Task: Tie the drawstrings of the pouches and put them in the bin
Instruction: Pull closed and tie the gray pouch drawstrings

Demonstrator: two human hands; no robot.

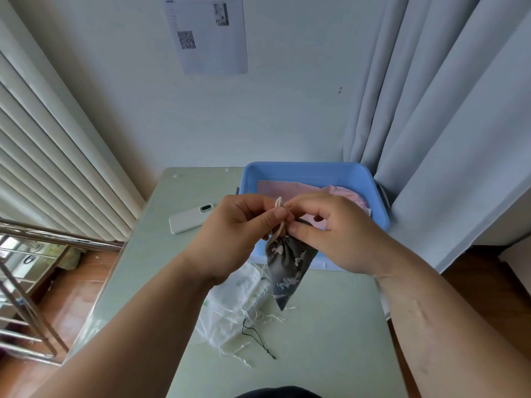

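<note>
Lying nearest on the pale green table (330, 340) was a loose heap of white pouches (230, 305), their thin white strings spread toward the near edge. A black cord (255, 337) lay across that heap. To the left, beyond the table edge, stood a metal rack (28, 282). Farther back on the left part of the table lay a white flat device (191, 219). A blue bin (316, 170) stood at the far right of the table against a grey curtain (431, 110), and pink pouches (287, 188) lay inside it. A printed sheet (207, 33) was fixed to the wall behind.

Both forearms reached in over the table, and the hands covered the bin's near wall and part of its contents.

A grey patterned pouch (287, 268) hung below the two hands, in front of the bin, with its lower corner just above the white heap; contact with the heap could not be determined. The left hand (238, 234) had its fingers curled, thumb and fingertips pinching the beige drawstring (279, 208) at the pouch neck. The right hand (336, 234), touching the left, pinched the same drawstring between thumb and forefinger, its other fingers bent. A loop of the drawstring stood up between the hands.
</note>
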